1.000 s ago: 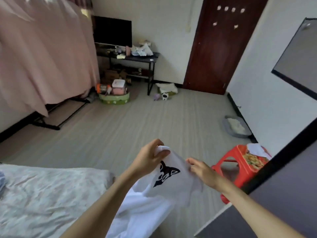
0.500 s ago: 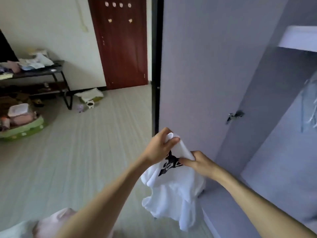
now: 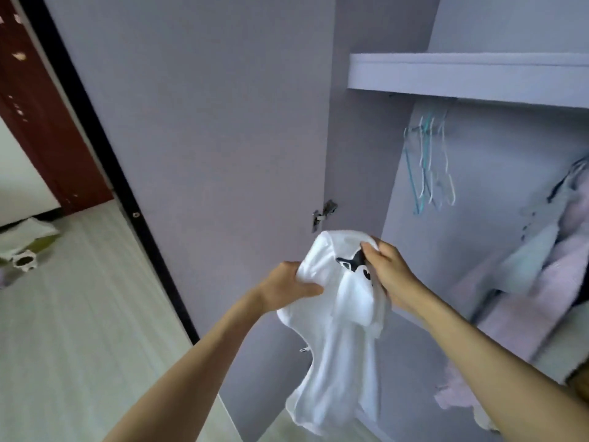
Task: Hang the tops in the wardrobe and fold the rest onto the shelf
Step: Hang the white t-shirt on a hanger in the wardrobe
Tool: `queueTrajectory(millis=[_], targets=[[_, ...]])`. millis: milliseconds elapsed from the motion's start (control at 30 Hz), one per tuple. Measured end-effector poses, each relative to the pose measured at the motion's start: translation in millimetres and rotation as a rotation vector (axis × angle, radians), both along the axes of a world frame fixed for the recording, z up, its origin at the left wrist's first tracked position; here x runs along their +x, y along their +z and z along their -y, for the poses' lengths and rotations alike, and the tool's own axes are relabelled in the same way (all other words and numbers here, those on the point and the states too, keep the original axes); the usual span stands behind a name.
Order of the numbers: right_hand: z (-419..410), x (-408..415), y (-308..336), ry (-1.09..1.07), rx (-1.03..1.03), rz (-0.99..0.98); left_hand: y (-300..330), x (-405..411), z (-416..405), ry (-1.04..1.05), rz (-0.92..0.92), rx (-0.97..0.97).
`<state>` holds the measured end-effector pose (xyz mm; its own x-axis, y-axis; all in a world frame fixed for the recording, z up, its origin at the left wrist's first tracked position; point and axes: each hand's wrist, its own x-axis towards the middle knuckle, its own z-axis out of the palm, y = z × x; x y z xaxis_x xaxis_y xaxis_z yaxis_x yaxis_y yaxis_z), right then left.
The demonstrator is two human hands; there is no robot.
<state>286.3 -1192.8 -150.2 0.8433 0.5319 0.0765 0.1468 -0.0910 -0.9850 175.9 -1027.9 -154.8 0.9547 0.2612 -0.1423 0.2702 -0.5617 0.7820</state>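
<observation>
**Both hands on a white top at the open wardrobe**

Both hands are clamped on the same garment: the left hand [image 3: 288, 287] bunches one upper edge of the white T-shirt [image 3: 338, 346] in a fist, and the right hand [image 3: 387, 271] pinches the cloth near the black printed figure, a little higher and further into the cupboard. The shirt hangs crumpled between and below them, in the air in front of the wardrobe's open door [image 3: 207, 122], resting on nothing.

As for progress, I'd say this top is only at the carrying stage. It is not on a hanger yet. A cluster of bare hangers [image 3: 428, 167] dangles under the shelf [image 3: 462, 74], well apart from the hands, so one has to be fetched and threaded through the neck before anything gets hung. To the right, some pale garments [image 3: 548, 266] already hang inside, blurred; whether those belong to this job I cannot tell. From where I stand the top of the shelf is out of sight, so any folded pile there cannot be judged.
</observation>
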Motion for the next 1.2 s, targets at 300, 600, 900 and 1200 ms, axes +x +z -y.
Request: queueTrajectory(millis=[300,600,900,1200], targets=[[30.0,36.2,-12.5,-0.126,-0.375,-0.081,27.0,41.4,-1.9,-0.114,0.024,0.089],[36.5,24.0,-4.4,0.142,-0.39,0.107,29.7,71.6,33.3,-0.289,0.395,0.238],[56.0,40.6,13.2,0.036,-0.31,0.223,5.4,79.2,5.2,-0.254,0.058,0.452],[60.3,36.6,7.5,0.393,-0.576,0.039,27.9,90.7,16.8,-0.01,0.113,0.531]])
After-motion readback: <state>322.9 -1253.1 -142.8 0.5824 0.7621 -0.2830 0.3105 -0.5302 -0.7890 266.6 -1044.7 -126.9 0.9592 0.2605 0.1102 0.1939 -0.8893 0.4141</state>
